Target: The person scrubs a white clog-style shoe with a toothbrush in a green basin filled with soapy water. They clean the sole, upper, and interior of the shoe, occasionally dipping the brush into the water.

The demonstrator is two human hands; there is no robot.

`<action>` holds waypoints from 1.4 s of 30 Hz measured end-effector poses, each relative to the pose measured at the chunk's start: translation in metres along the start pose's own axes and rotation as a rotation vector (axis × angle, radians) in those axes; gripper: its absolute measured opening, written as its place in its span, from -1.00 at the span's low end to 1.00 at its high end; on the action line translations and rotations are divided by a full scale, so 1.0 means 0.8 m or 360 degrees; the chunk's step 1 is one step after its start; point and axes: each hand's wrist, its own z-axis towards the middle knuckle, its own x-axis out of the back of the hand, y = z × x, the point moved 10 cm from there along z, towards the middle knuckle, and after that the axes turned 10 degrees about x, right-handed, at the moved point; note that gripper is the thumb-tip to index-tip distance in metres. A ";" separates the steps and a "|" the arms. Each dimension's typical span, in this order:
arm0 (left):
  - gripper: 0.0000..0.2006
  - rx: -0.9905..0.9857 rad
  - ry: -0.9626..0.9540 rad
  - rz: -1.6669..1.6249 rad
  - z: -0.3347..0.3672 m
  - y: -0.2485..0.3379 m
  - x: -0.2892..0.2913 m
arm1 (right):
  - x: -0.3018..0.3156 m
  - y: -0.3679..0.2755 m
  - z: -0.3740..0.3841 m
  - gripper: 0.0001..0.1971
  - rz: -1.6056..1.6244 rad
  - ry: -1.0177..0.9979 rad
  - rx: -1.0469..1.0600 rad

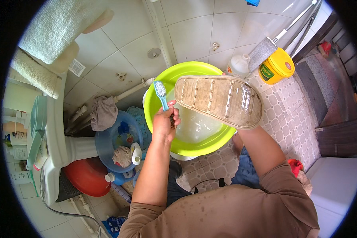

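Observation:
My left hand (166,122) is closed round the handle of a blue scrubbing brush (161,92), whose white bristles stick up past the fingers. Brush and slipper are apart. A slipper (222,101) is held up by my right hand, its worn beige sole turned toward me. That hand is almost wholly hidden behind the sole; the right forearm (261,146) leads up to it. Both hands are over a lime-green basin (190,150) with cloudy water (196,125) in it.
On the left, a blue basin (101,152) holds a cloth and bottle near a red basin (85,178) and white sink (53,152). A yellow bucket (275,65), clear jug (238,65) and flat mop (262,54) stand back right. A white appliance (337,190) stands at right.

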 end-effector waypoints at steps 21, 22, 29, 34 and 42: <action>-0.64 -0.0009 -0.0025 0.0166 -0.011 0.010 -0.016 | 0.021 -0.011 0.004 -0.61 -0.0544 0.0027 0.0336; -0.64 -0.0011 -0.0028 0.0170 -0.011 0.009 -0.017 | 0.021 -0.012 0.003 -0.61 -0.0565 0.0026 0.0345; -0.66 -0.0006 -0.0007 0.0191 -0.009 0.008 -0.013 | 0.019 -0.013 0.002 -0.61 -0.0683 0.0011 0.0392; -0.67 0.0006 0.0001 0.0199 -0.007 0.006 -0.012 | 0.021 -0.013 0.004 -0.61 -0.0760 0.0003 0.0403; -0.77 -0.0386 0.0191 0.0410 0.009 0.017 0.014 | 0.023 0.003 0.000 -0.61 -0.0941 -0.0062 0.0210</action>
